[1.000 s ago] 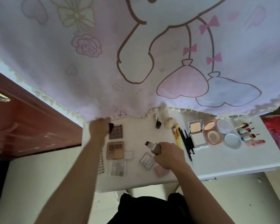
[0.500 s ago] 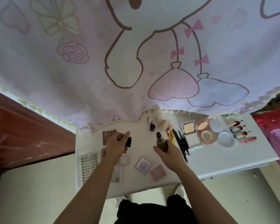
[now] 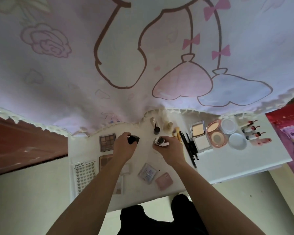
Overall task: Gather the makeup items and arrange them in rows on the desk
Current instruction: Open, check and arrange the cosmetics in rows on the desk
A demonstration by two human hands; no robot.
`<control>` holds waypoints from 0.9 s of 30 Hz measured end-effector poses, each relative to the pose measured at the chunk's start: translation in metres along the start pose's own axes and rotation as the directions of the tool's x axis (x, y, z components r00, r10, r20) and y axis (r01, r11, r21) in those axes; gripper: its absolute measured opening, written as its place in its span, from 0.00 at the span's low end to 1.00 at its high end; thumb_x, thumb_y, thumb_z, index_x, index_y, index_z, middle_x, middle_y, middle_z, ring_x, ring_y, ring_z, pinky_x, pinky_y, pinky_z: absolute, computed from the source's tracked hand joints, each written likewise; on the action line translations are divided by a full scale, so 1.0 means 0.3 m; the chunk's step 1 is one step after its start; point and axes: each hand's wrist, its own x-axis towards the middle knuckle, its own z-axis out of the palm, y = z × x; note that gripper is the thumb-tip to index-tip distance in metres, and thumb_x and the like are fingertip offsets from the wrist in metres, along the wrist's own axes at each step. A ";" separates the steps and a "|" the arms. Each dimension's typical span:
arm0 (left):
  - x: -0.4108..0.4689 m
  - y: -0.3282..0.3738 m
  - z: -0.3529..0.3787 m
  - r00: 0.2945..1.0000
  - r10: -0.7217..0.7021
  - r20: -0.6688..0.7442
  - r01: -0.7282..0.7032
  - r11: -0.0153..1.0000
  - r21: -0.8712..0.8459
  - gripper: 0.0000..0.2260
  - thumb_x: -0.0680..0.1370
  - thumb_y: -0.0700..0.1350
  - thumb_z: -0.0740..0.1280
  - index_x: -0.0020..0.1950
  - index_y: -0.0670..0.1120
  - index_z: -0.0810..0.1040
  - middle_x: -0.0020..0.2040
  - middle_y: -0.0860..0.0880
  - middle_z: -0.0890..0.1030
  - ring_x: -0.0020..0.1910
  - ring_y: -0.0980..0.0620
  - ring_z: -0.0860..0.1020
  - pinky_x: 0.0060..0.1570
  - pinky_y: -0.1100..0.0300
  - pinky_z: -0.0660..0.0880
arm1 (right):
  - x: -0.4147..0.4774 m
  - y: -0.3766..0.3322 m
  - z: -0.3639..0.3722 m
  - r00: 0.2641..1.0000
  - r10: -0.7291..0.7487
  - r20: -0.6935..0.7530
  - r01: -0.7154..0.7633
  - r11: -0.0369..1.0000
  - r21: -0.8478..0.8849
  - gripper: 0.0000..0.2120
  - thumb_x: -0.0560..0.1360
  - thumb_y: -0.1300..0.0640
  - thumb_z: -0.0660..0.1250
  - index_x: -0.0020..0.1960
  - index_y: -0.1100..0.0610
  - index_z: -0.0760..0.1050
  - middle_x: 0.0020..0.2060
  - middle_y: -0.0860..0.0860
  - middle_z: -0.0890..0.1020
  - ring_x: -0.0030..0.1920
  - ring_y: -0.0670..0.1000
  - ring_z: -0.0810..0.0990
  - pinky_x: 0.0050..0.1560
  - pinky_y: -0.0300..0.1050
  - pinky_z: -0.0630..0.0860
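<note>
Head view: the left hand [image 3: 124, 147] grips a black cap [image 3: 134, 139] in curled fingers, and the right hand [image 3: 171, 148] grips a bottle [image 3: 160, 141] round its body; the two hands are apart, each clamped on its own part, above the middle of the white bench [image 3: 236, 160]; the bottle stands roughly upright, its long axis running toward the camera, so that its dark uncapped neck is seen nearly end-on and points up; step in hand, as judged: refitting the cap before the bottle goes into a row; the next move calls for bringing the cap over the neck, aligning the two axes, and seating it without tilting the bottle, since an open neck could spill; a likely slot is beside the two small bottles [image 3: 156, 129] standing just behind the hands at the curtain [image 3: 143, 65] edge; right of the hands, already in rows: brushes [image 3: 176, 132], black pencils [image 3: 190, 146], an open powder compact [image 3: 199, 135], a pink round compact [image 3: 216, 137], two round jars [image 3: 237, 141], and lip products [image 3: 252, 131]; left of the hands lie eyeshadow palettes [image 3: 107, 142] and a lash tray [image 3: 85, 173]; near the front edge a clear square case [image 3: 147, 173] and a pink case [image 3: 164, 181] lie askew, not yet aligned.
</note>
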 end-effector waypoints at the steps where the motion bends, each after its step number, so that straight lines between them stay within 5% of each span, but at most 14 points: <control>1: 0.017 0.007 0.003 1.000 0.022 -0.007 -0.022 1.000 0.001 0.19 0.76 0.45 0.70 0.65 0.42 0.73 0.59 0.44 0.79 0.56 0.45 0.78 0.52 0.55 0.75 | 0.010 0.000 0.012 1.000 -0.005 0.010 0.006 1.000 -0.023 0.17 0.69 0.51 0.78 0.57 0.49 0.82 0.49 0.47 0.77 0.47 0.47 0.80 0.43 0.32 0.72; 6: 0.097 0.066 0.027 0.987 0.158 -0.018 -0.157 0.984 0.080 0.12 0.74 0.42 0.71 0.57 0.43 0.77 0.51 0.46 0.81 0.49 0.46 0.78 0.44 0.58 0.71 | 0.027 0.027 0.061 0.999 -0.040 0.023 0.041 0.998 -0.037 0.19 0.70 0.52 0.77 0.61 0.48 0.80 0.52 0.49 0.76 0.49 0.53 0.83 0.57 0.52 0.79; 11: 0.161 0.113 0.072 0.942 0.336 -0.001 -0.332 0.932 0.145 0.12 0.73 0.38 0.69 0.56 0.43 0.80 0.52 0.42 0.79 0.49 0.42 0.78 0.49 0.54 0.74 | 0.034 0.053 0.067 1.000 -0.029 -0.007 0.029 1.000 0.003 0.18 0.72 0.51 0.75 0.61 0.47 0.80 0.52 0.47 0.76 0.47 0.49 0.83 0.55 0.48 0.80; 16: 0.195 0.120 0.094 0.930 0.368 -0.016 -0.364 0.923 0.123 0.17 0.74 0.36 0.68 0.63 0.44 0.78 0.57 0.41 0.78 0.55 0.43 0.77 0.53 0.55 0.73 | 0.031 0.063 0.067 0.999 -0.031 -0.042 0.031 0.999 0.006 0.17 0.74 0.55 0.75 0.62 0.51 0.79 0.52 0.47 0.79 0.46 0.45 0.83 0.47 0.30 0.77; 19: 0.180 0.090 0.083 0.938 0.346 0.027 -0.347 0.935 0.070 0.24 0.74 0.36 0.69 0.71 0.43 0.71 0.65 0.43 0.74 0.61 0.44 0.76 0.60 0.52 0.74 | 0.028 0.052 0.086 0.997 -0.032 -0.074 0.033 0.999 0.019 0.16 0.74 0.55 0.74 0.61 0.51 0.80 0.51 0.48 0.81 0.48 0.47 0.82 0.52 0.37 0.79; 27: 0.028 -0.118 0.009 0.957 0.291 -0.002 -0.275 0.907 0.317 0.18 0.77 0.38 0.63 0.67 0.43 0.75 0.65 0.44 0.75 0.63 0.43 0.74 0.62 0.51 0.70 | 0.060 -0.026 0.186 0.983 0.157 -0.099 -0.134 0.969 0.208 0.13 0.75 0.48 0.72 0.58 0.50 0.82 0.48 0.46 0.86 0.51 0.47 0.82 0.59 0.45 0.76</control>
